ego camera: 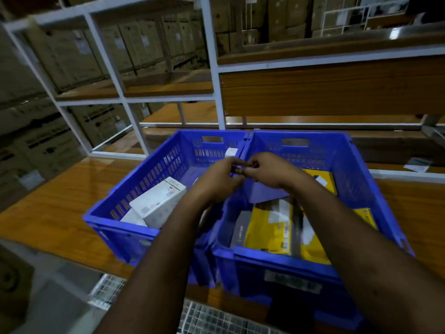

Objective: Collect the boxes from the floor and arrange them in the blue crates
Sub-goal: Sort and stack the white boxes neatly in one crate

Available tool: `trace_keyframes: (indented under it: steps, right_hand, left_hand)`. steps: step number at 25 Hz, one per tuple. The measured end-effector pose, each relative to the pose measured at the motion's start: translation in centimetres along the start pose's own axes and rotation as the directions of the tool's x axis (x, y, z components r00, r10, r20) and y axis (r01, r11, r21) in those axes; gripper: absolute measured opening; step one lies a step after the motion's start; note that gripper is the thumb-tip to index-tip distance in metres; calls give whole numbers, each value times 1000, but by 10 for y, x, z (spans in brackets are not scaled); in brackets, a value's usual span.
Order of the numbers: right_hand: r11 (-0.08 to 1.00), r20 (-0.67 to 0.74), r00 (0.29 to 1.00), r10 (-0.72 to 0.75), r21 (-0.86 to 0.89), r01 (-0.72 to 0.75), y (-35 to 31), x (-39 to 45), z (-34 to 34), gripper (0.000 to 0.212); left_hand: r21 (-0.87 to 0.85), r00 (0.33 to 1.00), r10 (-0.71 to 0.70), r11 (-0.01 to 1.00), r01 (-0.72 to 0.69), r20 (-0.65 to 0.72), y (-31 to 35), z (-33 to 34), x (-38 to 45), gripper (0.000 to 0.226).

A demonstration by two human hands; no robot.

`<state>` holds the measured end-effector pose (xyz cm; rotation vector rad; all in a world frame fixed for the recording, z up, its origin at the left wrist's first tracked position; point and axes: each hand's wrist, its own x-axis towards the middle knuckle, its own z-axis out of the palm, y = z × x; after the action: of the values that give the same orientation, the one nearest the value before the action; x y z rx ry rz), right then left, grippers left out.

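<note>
Hands meet above the right crate [342, 150]: left hand [216, 179] and right hand [267, 169] pinch something small, too blurred to identify; dropped, it could vanish among yellow boxes [267, 227].

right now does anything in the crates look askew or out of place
Yes. In the left crate a white box leans tilted against the wall on another box, not flat. In the right crate the yellow boxes overlap at angles. No damage or spills show.

Warehouse storeroom, white metal racking [214, 68] with wooden shelves [337, 92], stacked brown cartons [72, 56] behind, blue crates [301, 259]
</note>
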<state>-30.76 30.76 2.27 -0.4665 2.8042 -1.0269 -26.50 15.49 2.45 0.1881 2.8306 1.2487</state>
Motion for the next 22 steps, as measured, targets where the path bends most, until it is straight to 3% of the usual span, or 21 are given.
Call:
trace_keyframes:
  steps: [3,5,6,8,9,11,14,17,19,20,22]
  right_hand:
    - [995,-136,989,-61,68,71,-36,13,3,26]
    - [989,-175,981,-87,104,106,-64,26,10,26]
    - [985,-180,978,-101,118,123,-77,33,16,26]
    - [984,-167,979,-116,114,137,-99,47,28,25]
    - [987,-150,982,-113,100,128,-111,56,38,26]
    - [993,-116,989,-93,61,100,-128,70,56,29]
    - [998,-58,997,-46,-38,44,-145,87,78,33]
    - [997,32,999,36,-67,-34,-148,94,91,35]
    - [997,49,996,80,-9,-80,-146,97,93,37]
    - [992,51,994,98,74,-101,-146,96,91,38]
    - [937,73,989,130,319,-146,-145,95,84,41]
  left_hand:
    - [-218,991,-7,976,-23,-133,-22,-54,4,35]
    - [-111,973,-2,994,-24,-233,-50,-94,7,38]
    - [46,969,-11,999,23,-246,-64,-111,7,44]
    - [346,984,-101,926,148,-149,-92,-136,6,72]
    - [407,983,-174,896,179,-48,-105,-144,4,84]
    - [409,953,-259,896,176,157,-125,-146,1,91]
    - [397,933,-198,916,66,300,-149,-138,8,82]
    - [209,932,-140,975,72,333,-161,-145,18,66]
    - [-78,924,-117,985,155,364,-166,-158,24,55]
    - [-262,913,-109,938,225,394,-168,-165,28,48]
    - [-582,896,-76,736,347,438,-172,-175,39,38]
